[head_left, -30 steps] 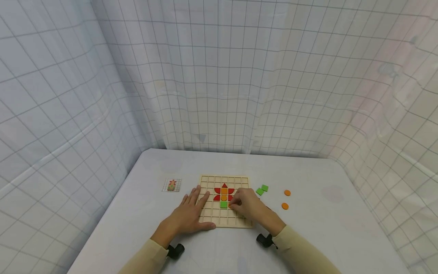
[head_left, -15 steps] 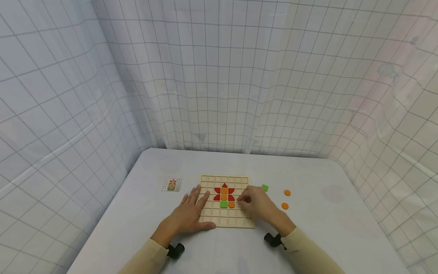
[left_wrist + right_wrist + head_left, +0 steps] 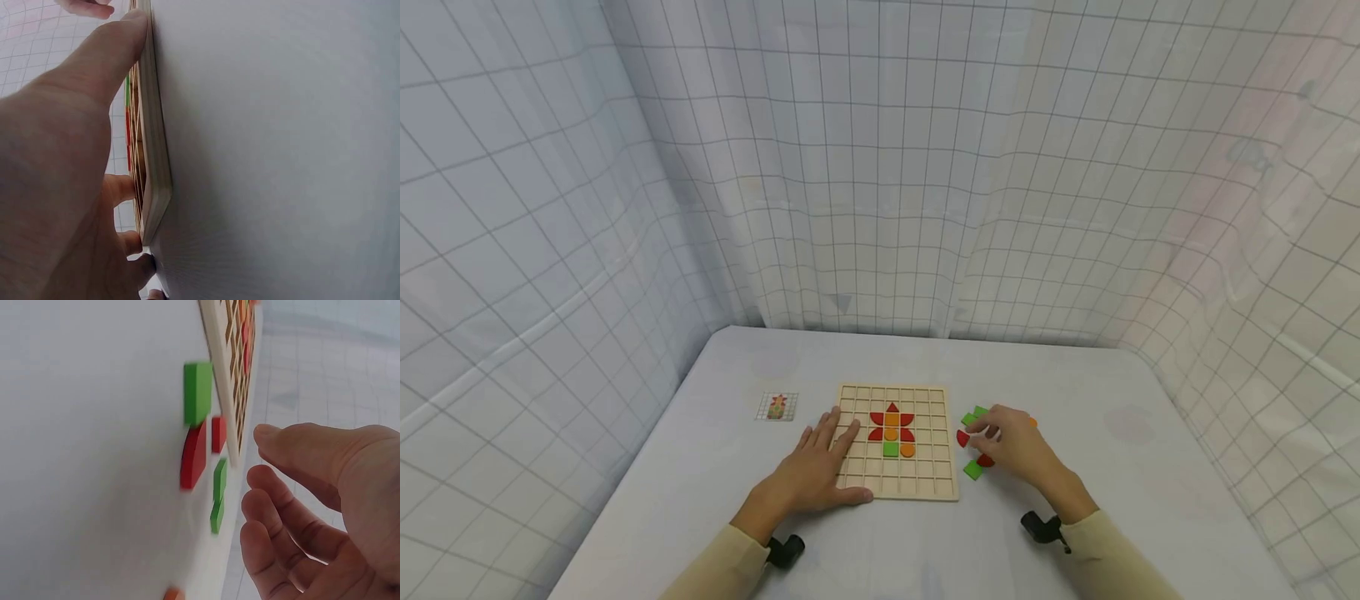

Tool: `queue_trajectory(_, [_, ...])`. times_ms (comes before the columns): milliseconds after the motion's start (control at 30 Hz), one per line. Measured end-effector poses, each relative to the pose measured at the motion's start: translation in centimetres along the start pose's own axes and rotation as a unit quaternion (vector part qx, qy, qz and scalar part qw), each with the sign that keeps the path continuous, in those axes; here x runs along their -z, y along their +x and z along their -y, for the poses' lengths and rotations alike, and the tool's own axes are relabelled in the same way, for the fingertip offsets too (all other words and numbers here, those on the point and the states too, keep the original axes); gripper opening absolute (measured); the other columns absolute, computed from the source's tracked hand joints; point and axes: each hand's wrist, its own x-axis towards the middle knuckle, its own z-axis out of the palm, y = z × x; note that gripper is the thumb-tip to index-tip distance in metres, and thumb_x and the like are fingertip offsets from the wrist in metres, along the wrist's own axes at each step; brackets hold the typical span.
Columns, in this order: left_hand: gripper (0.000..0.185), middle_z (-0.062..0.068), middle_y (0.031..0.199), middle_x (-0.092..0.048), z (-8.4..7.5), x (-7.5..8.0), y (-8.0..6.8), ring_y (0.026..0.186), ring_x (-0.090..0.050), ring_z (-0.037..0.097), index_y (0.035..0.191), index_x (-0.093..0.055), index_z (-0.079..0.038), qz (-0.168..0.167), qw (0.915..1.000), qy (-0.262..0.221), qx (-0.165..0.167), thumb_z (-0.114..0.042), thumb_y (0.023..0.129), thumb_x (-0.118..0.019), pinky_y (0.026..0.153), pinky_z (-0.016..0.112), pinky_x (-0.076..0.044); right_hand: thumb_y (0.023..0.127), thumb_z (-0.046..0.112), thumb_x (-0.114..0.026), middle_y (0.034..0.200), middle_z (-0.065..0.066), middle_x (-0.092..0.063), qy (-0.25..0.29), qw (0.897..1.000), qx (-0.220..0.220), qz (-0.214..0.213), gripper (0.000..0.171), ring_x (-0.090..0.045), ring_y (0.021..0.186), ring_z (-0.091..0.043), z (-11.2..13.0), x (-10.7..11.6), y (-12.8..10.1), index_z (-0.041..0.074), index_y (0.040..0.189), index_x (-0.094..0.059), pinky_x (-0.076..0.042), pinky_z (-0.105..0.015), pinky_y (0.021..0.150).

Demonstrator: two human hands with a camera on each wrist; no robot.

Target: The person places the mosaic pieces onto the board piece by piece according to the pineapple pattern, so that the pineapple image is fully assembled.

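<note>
My left hand (image 3: pixel 808 479) lies with spread fingers on the left side of a wooden grid board (image 3: pixel 928 487), thumb along its front edge. In the board sit a red triangle (image 3: pixel 892 407), several red rounded pieces (image 3: pixel 907 418), an orange square (image 3: pixel 891 418), a green square (image 3: pixel 891 450) and two orange discs (image 3: pixel 907 450). Right of the board, my right hand (image 3: pixel 1018 446) hovers over loose pieces, thumb and fingers apart and holding nothing. Below its fingertips are a red rounded piece (image 3: pixel 962 438) and another red piece (image 3: pixel 194 459) touching a green square (image 3: pixel 198 392).
Two more green squares (image 3: pixel 970 419) lie beyond the red pieces. An orange disc (image 3: pixel 1033 422) shows partly behind my right hand. A small pattern card (image 3: pixel 777 407) lies left of the board on the white table (image 3: pixel 895 550). Gridded white curtains (image 3: pixel 887 208) surround the table.
My right hand has left the orange disc in the cell beside the green square and moved right, off the board, to the loose pieces. The left hand has stayed put.
</note>
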Motion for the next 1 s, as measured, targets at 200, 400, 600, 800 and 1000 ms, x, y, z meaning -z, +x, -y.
queue_trajectory(200, [0.126, 0.032, 0.194, -0.011, 0.0, -0.2, 0.1, 0.181, -0.020, 0.054, 0.186, -0.028, -0.009, 0.003, 1.0000, 0.001, 0.003, -0.079, 0.096, -0.082, 0.145, 0.073, -0.025, 0.099, 0.011, -0.094, 0.113, -0.002, -0.083, -0.035, 0.999, -0.036, -0.011, 0.018, -0.074, 0.100, -0.018, -2.1, 1.9, -1.7, 0.012, 0.117, -0.091, -0.059, -0.025, 0.075])
queue_trajectory(400, [0.125, 0.031, 0.195, -0.011, 0.1, -0.1, 0.2, 0.182, -0.019, 0.053, 0.186, -0.028, -0.010, 0.002, 1.0000, 0.002, 0.005, -0.078, 0.096, -0.082, 0.145, 0.072, -0.024, 0.095, 0.017, -0.099, 0.115, -0.007, -0.081, -0.027, 0.998, -0.060, -0.016, 0.032, -0.070, 0.093, -0.013, -5.2, 3.3, -3.1, 0.010, 0.125, -0.089, -0.056, -0.024, 0.073])
queue_trajectory(600, [0.126, 0.032, 0.194, -0.011, 0.2, -0.2, 0.2, 0.181, -0.019, 0.053, 0.186, -0.027, -0.009, 0.002, 1.0000, 0.004, 0.006, -0.078, 0.096, -0.082, 0.145, 0.073, -0.025, 0.092, 0.022, -0.102, 0.114, -0.010, -0.082, -0.011, 0.996, -0.087, -0.009, 0.040, -0.071, 0.090, -0.013, -6.8, 4.1, -4.1, 0.004, 0.123, -0.086, -0.058, -0.023, 0.076])
queue_trajectory(800, [0.125, 0.031, 0.194, -0.011, 0.2, -0.2, 0.1, 0.182, -0.018, 0.053, 0.186, -0.028, -0.010, 0.004, 1.0000, 0.003, 0.005, -0.078, 0.097, -0.082, 0.145, 0.073, -0.024, 0.094, 0.021, -0.099, 0.105, -0.005, -0.081, 0.001, 0.994, -0.111, 0.001, 0.026, -0.068, 0.089, -0.012, -7.2, 4.3, -4.4, 0.009, 0.115, -0.089, -0.057, -0.023, 0.076])
queue_trajectory(1000, [0.125, 0.033, 0.194, -0.011, 0.1, -0.2, 0.2, 0.181, -0.019, 0.054, 0.186, -0.028, -0.008, 0.003, 1.0000, 0.000, 0.002, -0.078, 0.097, -0.082, 0.144, 0.074, -0.025, 0.096, 0.019, -0.097, 0.102, -0.002, -0.080, 0.002, 0.994, -0.113, -0.004, 0.015, -0.066, 0.088, -0.011, -7.4, 4.1, -4.4, 0.014, 0.108, -0.090, -0.055, -0.024, 0.076])
